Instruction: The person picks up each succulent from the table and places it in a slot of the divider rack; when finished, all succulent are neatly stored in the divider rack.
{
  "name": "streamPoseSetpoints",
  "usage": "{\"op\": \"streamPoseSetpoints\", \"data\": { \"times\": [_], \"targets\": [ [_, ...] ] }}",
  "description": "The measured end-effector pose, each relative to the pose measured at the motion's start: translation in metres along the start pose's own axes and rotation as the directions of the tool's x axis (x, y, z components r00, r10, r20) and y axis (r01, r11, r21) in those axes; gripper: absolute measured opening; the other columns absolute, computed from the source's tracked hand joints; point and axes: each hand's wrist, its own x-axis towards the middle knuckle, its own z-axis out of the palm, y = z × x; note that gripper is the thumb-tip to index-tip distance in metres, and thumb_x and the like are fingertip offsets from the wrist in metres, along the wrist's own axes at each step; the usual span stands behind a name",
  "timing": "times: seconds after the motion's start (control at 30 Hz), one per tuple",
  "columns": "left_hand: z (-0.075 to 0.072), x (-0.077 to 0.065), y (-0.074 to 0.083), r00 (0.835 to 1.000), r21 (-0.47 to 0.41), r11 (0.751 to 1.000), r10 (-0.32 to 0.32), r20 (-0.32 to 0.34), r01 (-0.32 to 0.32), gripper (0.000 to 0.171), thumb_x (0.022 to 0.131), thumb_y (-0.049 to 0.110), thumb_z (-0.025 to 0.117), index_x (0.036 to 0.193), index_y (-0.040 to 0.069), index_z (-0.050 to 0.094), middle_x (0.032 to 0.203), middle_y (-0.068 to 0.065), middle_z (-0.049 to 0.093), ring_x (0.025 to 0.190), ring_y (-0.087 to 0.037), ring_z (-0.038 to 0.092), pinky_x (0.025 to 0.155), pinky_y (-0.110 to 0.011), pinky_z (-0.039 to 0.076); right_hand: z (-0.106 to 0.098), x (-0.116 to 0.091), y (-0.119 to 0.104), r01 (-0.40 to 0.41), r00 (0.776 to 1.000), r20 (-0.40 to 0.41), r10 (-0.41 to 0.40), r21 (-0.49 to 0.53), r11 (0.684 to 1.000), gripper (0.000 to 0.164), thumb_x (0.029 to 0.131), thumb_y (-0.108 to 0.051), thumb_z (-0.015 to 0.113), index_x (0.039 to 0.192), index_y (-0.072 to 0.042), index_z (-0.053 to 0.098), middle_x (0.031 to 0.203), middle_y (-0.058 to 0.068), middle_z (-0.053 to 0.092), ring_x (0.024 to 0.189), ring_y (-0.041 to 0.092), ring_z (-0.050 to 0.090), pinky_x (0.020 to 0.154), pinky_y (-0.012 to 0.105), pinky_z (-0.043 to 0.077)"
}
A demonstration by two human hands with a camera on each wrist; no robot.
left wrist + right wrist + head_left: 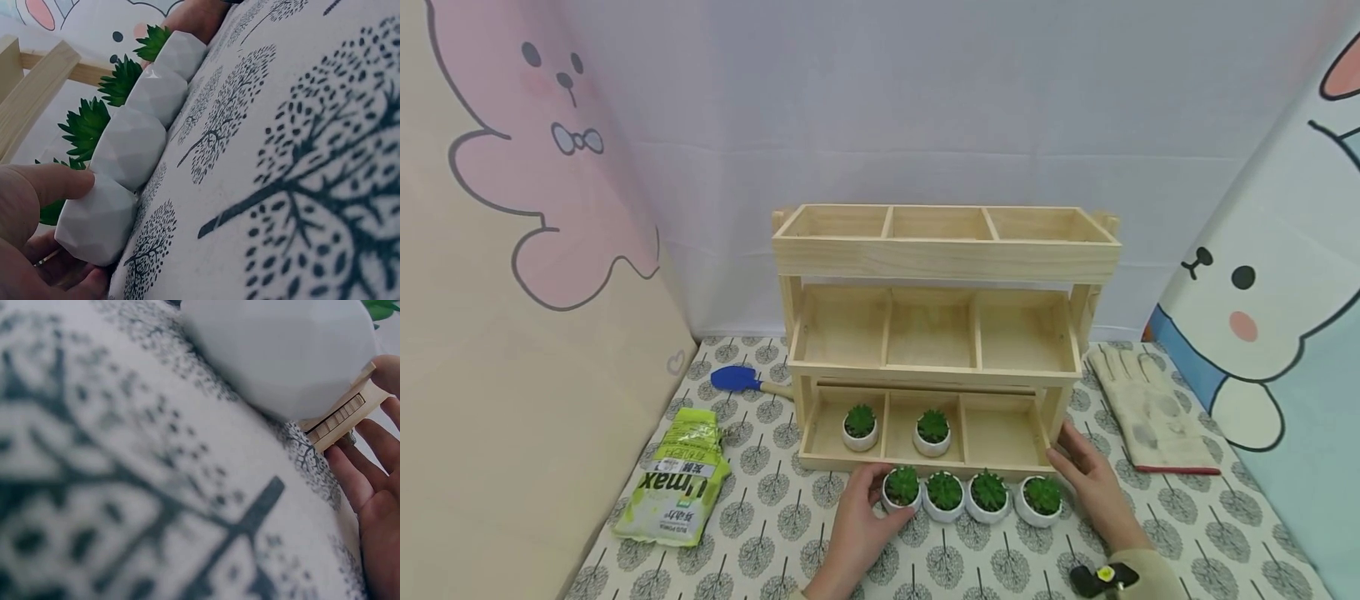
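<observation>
At the left end of a row of several white faceted pots with green succulents, my left hand (862, 523) grips the leftmost potted succulent (902, 487). In the left wrist view the thumb presses this white pot's (97, 222) rim and the fingers curl round its far side. My right hand (1096, 485) holds the lower right front corner of a wooden plant shelf (947, 258), its thumb at the front and its fingers along the side. Nearest that hand is the rightmost potted succulent (1037, 502). Two more succulents stand in the shelf's bottom left (860, 427) and bottom middle (932, 432) compartments.
A blue-bladed trowel (735, 378) lies left of the shelf, its handle reaching toward it. Nearer the front left is a green and white bag (673, 483). White work gloves (1150, 408) with a red cuff edge lie on the right. A tree-patterned cloth (760, 567) covers the table.
</observation>
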Motion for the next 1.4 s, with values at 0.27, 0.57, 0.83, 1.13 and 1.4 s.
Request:
{"op": "streamPoseSetpoints", "data": {
  "times": [0.27,0.57,0.83,1.13,1.4],
  "targets": [
    [-0.003,-0.002,-0.001,0.999,-0.028,0.999,0.026,0.022,-0.025,0.056,0.078,0.009,0.091,0.126,0.009,0.063,0.127,-0.004,0.057,0.122,-0.025,0.059,0.107,-0.035,0.051,0.000,-0.001,-0.001,-0.010,1.000,-0.006,0.009,-0.012,1.000,0.070,0.108,-0.018,0.061,0.166,-0.010,0.023,0.164,0.025,0.031,0.131,-0.003,0.044,0.098,0.008,0.041],
    [-0.007,-0.005,-0.001,0.998,-0.052,0.998,0.043,0.034,-0.041,0.057,0.077,0.009,0.090,0.128,0.015,0.064,0.128,-0.001,0.058,0.123,-0.023,0.059,0.108,-0.033,0.049,-0.001,0.000,0.002,-0.026,1.000,-0.013,0.026,-0.070,0.997,0.070,0.108,-0.025,0.060,0.167,-0.015,0.023,0.165,0.023,0.030,0.134,0.003,0.043,0.097,0.009,0.041],
    [-0.017,-0.004,0.012,0.996,-0.060,0.995,0.082,0.033,-0.080,0.058,0.078,0.009,0.088,0.131,0.015,0.065,0.130,0.000,0.060,0.124,-0.024,0.060,0.108,-0.035,0.049,-0.001,0.000,0.001,-0.033,0.999,-0.010,0.032,-0.066,0.997,0.070,0.108,-0.027,0.060,0.167,-0.018,0.023,0.166,0.020,0.031,0.132,-0.001,0.042,0.098,0.009,0.041],
    [-0.024,0.008,0.030,0.990,-0.074,0.988,0.137,0.016,-0.136,0.061,0.077,0.007,0.088,0.133,0.010,0.064,0.131,-0.007,0.061,0.119,-0.025,0.063,0.105,-0.033,0.051,-0.001,0.001,0.002,-0.027,1.000,-0.009,0.026,-0.081,0.996,0.070,0.109,-0.026,0.060,0.167,-0.017,0.023,0.166,0.021,0.031,0.132,-0.002,0.040,0.098,0.008,0.040],
    [-0.017,0.029,0.050,0.983,-0.078,0.983,0.171,0.063,-0.166,0.060,0.080,0.009,0.089,0.134,0.007,0.064,0.128,-0.004,0.061,0.120,-0.028,0.062,0.103,-0.029,0.052,0.000,0.002,0.002,-0.009,1.000,-0.011,0.008,-0.082,0.997,0.070,0.108,-0.024,0.060,0.167,-0.014,0.024,0.165,0.022,0.032,0.126,-0.010,0.041,0.098,0.008,0.040]
  ]
}}
